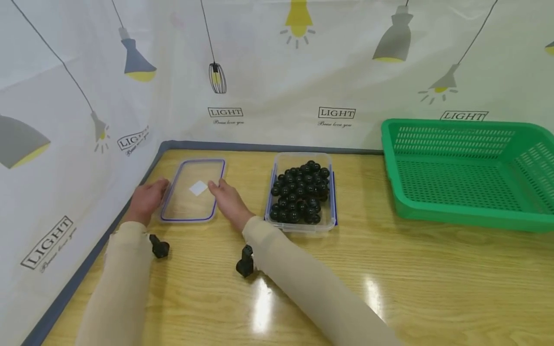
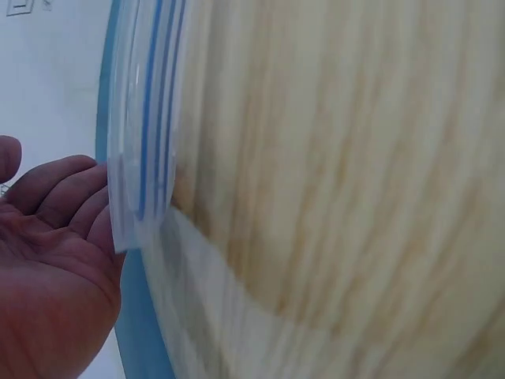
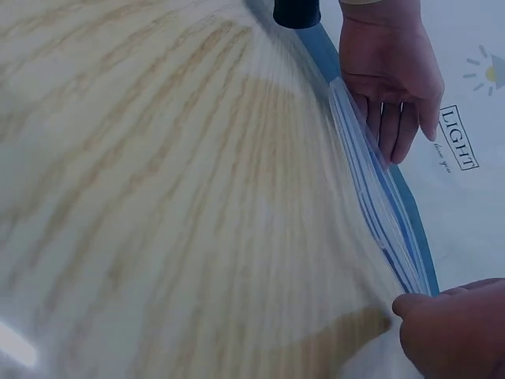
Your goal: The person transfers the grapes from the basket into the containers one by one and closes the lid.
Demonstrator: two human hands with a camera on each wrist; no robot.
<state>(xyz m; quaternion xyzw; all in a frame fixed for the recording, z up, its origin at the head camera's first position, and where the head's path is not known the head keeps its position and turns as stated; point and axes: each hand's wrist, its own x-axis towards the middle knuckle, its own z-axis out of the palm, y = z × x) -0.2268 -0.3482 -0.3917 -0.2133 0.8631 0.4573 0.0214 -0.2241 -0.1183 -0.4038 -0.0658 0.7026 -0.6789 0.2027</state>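
A clear plastic lid [image 1: 185, 202] with a blue seal and a white square label is between my hands at the left of the table. My left hand [image 1: 147, 199] is at its left edge. In the left wrist view, that hand's fingers extend behind the lid's rim [image 2: 150, 118], with the thumb apart. My right hand [image 1: 231, 202] pinches the opposite edge; in the right wrist view its thumb lies on the rim [image 3: 379, 209]. Just right of that hand stands a clear container [image 1: 333, 202] filled with shiny black grape-like balls [image 1: 300, 192].
A green perforated basket [image 1: 476, 218] stands at the right of the wooden table [image 1: 346, 278]. White printed sheets [image 1: 268, 72] rise behind and to the left, with a grey-blue strip [image 1: 259, 147] along their foot. A small black camera [image 1: 245, 262] is worn at each wrist.
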